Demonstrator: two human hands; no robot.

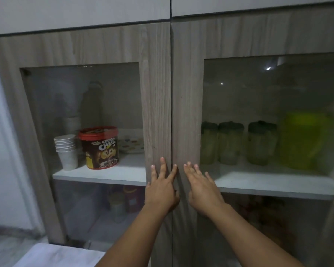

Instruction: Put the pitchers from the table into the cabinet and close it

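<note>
Grey woodgrain cabinet [158,93] shut, green pitchers [258,145] behind glass, hands flat, empty.

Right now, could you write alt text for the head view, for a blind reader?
Both hands, left hand and right hand, press flat on two shut cabinet doors. Behind the right glass stand three dark-lidded pitchers and a yellow-green pitcher.

Cabinet [171,93]: 2 doors meet at centre. Behind left door [156,93], cups [66,151] left of tub [99,147]. Behind right door [187,93], 4 pitchers [258,145] in a row on shelf [278,184].
</note>
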